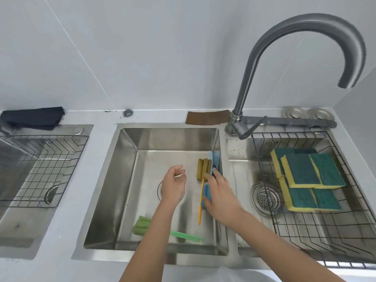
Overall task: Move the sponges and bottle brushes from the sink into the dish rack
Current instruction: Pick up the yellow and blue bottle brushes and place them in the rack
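In the middle steel sink (130, 180) lie a yellow bottle brush (201, 198) with an olive sponge head and a green bottle brush (146, 223) near the front. A blue sponge (215, 159) leans on the sink's right wall. My right hand (220, 192) rests on a second blue sponge (206, 197), fingers curled around it beside the yellow handle. My left hand (175, 185) hovers open above the drain, holding nothing. The wire dish rack (345, 231) over the right basin holds several yellow-green sponges (311, 171).
A tall curved faucet (284, 58) rises between the middle sink and the rack. A brown cloth (207, 118) lies behind the sink. At left, another basin holds a wire basket (40, 169), with a dark cloth (32, 118) behind it. Two metal lids (307, 113) sit at back right.
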